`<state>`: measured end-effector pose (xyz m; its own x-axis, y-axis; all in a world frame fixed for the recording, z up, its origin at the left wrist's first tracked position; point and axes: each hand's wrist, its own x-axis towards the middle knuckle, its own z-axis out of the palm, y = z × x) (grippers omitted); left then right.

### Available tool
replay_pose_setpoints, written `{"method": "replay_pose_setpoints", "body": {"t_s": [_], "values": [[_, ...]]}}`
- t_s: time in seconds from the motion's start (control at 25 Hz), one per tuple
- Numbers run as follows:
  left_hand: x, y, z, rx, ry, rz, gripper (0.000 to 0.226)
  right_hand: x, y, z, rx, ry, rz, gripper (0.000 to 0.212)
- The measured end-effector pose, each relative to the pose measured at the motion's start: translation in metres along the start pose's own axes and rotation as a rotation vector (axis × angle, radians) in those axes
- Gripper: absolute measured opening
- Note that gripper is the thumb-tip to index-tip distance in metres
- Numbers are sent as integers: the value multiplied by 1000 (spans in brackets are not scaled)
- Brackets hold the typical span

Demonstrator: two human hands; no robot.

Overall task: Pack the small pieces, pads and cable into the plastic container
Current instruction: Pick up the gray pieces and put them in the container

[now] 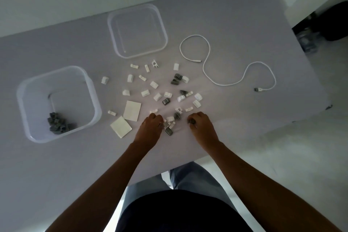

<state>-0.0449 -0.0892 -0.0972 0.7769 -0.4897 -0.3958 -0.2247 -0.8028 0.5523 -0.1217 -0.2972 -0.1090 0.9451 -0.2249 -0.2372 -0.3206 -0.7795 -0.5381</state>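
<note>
The surface point(235, 15) carries 1 deep plastic container point(24, 103) at the left, holding a heap of grey pieces point(60, 125) in its near corner. A shallow clear lid point(138, 30) lies farther back, well apart from the hands. 2 white pads point(132, 110) lie between the container and the left hand point(150, 128), the nearer pad just beside that hand. White pieces point(153, 84) and a few grey ones are scattered across the middle of the surface. The white cable point(207, 73) lies uncoiled in an S-curve at the right, its plug end near the surface edge.

Both hands rest knuckles-up at the near edge of the scatter. The right hand point(202, 128) is curled around 1 grey piece point(192, 121). The left hand is curled with fingertips among several pieces; whether it grips any cannot be determined.
</note>
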Motion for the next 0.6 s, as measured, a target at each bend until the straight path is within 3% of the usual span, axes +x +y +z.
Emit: {"method": "replay_pose_setpoints", "body": {"t_s": [0.16,0.28,0.6], "values": [[-3,4,-4,-105,51,-3,18,6,-8,2,46,-35,-150,35],[-8,9,-6,-57,-10,62,26,14,-15,5,-18,-108,-186,46],[-14,16,15,219,-36,199,29,17,-17,8,-10,-130,-202,43]]}}
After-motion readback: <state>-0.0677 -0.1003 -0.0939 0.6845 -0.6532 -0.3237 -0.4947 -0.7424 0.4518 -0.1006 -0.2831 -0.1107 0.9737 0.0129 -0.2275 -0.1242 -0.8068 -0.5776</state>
